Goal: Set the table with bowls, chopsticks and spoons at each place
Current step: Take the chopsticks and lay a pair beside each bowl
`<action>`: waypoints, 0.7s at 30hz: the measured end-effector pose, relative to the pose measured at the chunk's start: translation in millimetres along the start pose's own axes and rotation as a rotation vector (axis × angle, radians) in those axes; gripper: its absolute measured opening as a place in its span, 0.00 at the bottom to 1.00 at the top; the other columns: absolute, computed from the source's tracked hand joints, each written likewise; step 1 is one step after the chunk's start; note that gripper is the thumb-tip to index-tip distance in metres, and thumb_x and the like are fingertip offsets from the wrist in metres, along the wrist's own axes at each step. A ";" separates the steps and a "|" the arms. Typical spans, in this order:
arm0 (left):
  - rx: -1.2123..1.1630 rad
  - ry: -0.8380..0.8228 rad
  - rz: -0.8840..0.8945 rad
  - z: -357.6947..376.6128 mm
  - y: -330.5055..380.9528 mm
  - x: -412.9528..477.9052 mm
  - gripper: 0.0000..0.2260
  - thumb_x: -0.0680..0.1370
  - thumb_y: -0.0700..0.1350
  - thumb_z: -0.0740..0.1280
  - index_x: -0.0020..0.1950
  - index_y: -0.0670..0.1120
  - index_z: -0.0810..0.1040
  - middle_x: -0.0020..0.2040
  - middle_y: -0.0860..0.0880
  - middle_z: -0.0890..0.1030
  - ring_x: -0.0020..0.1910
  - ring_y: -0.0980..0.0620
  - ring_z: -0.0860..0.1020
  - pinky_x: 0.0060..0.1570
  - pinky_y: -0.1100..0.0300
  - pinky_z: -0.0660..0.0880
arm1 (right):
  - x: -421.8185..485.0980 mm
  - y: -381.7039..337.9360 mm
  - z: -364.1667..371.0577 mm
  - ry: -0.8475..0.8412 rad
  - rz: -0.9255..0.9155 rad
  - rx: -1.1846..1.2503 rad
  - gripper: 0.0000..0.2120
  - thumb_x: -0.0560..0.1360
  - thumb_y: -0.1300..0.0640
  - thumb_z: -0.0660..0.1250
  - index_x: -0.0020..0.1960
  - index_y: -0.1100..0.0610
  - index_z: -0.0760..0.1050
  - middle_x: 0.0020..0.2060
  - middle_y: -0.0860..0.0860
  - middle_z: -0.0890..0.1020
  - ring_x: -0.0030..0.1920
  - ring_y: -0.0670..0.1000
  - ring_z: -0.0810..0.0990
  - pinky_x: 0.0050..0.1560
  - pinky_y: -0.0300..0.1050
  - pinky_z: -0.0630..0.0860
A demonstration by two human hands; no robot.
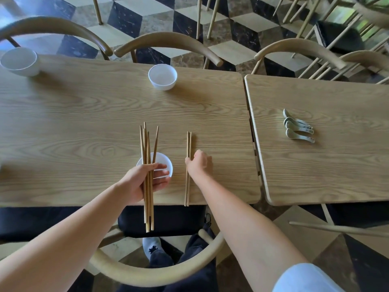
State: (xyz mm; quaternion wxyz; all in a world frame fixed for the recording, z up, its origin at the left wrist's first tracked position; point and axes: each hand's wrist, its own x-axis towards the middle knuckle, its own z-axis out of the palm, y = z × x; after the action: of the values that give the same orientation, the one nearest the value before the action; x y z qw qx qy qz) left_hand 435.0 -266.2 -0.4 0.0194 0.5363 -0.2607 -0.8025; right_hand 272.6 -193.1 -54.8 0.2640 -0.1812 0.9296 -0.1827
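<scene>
The left hand [141, 182] grips a chopstick bundle [148, 175] above a white bowl [166, 162], while the right hand [197, 163] pinches a chopstick pair [188, 182] lying on the bench [84, 123].

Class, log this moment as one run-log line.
left hand: holds wooden chopstick bundle | right hand: laying wooden chopstick pair beside white bowl | spoons: untouched

The one head-worn camera is looking steeply down and forward from above the desk's [84, 114] near edge, close over both forearms.
</scene>
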 end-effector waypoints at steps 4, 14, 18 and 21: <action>0.003 -0.002 0.004 6.6 0.7 16.1 0.11 0.83 0.43 0.62 0.57 0.39 0.80 0.46 0.42 0.85 0.44 0.44 0.85 0.49 0.51 0.82 | 23.7 -9.7 9.0 -0.031 -0.060 -0.064 0.13 0.75 0.52 0.69 0.54 0.59 0.74 0.56 0.56 0.79 0.57 0.59 0.79 0.55 0.48 0.75; -0.046 -0.019 -0.016 17.2 -1.0 31.5 0.08 0.82 0.43 0.63 0.54 0.41 0.80 0.42 0.43 0.83 0.41 0.45 0.85 0.46 0.53 0.83 | 39.1 -2.0 20.5 -0.120 -0.151 -0.041 0.12 0.81 0.59 0.55 0.62 0.61 0.69 0.56 0.58 0.76 0.56 0.60 0.76 0.47 0.45 0.66; -0.040 -0.010 -0.018 18.9 -0.9 33.8 0.08 0.82 0.43 0.63 0.55 0.41 0.80 0.41 0.44 0.84 0.42 0.45 0.85 0.49 0.51 0.82 | 41.6 -0.1 19.2 -0.145 -0.154 -0.065 0.12 0.81 0.60 0.55 0.62 0.60 0.69 0.56 0.58 0.76 0.56 0.60 0.76 0.47 0.45 0.66; -0.031 -0.001 -0.018 21.3 -2.5 35.0 0.09 0.83 0.43 0.62 0.55 0.40 0.80 0.41 0.44 0.84 0.42 0.45 0.85 0.48 0.52 0.83 | 43.8 0.5 17.0 -0.153 -0.146 -0.055 0.12 0.80 0.61 0.56 0.62 0.60 0.70 0.56 0.58 0.77 0.56 0.60 0.76 0.47 0.46 0.67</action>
State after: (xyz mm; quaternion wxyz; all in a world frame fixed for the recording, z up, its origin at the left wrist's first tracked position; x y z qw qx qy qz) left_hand 402.2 -266.5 -25.1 0.0205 0.5379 -0.2435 -0.8068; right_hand 247.1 -215.8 -87.1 0.3151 -0.2688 0.8957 -0.1616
